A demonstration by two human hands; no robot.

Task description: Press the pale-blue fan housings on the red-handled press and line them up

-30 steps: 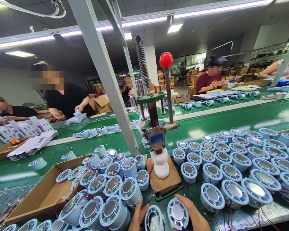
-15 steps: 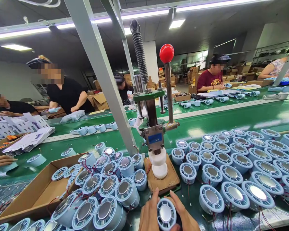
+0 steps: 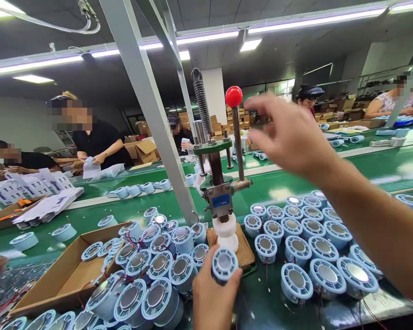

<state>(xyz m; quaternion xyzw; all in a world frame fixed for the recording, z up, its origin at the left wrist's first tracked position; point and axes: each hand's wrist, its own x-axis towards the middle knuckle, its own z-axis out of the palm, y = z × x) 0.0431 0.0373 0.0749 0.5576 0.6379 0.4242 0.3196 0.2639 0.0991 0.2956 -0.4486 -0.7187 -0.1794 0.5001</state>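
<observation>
My left hand (image 3: pixel 211 293) is closed round a light blue round part with a silver centre (image 3: pixel 224 264), held just in front of the white die (image 3: pixel 226 231) of a small hand press (image 3: pixel 220 192). My right hand (image 3: pixel 289 133) is raised in the air with its fingers spread and nothing in it, a little to the right of the red knob (image 3: pixel 233 96) on the press lever. The hand is slightly smeared by motion. The press stands on a wooden block (image 3: pixel 246 252).
Several of the same blue parts lie in rows at the right (image 3: pixel 316 238) and heaped at the left (image 3: pixel 158 270) beside a cardboard tray (image 3: pixel 60 275). A grey slanted post (image 3: pixel 147 105) rises left of the press. Other people work across the green conveyor (image 3: pixel 296 176).
My right hand left the blue part and rose toward the red knob. My left hand alone carried the part forward and up to the press die.
</observation>
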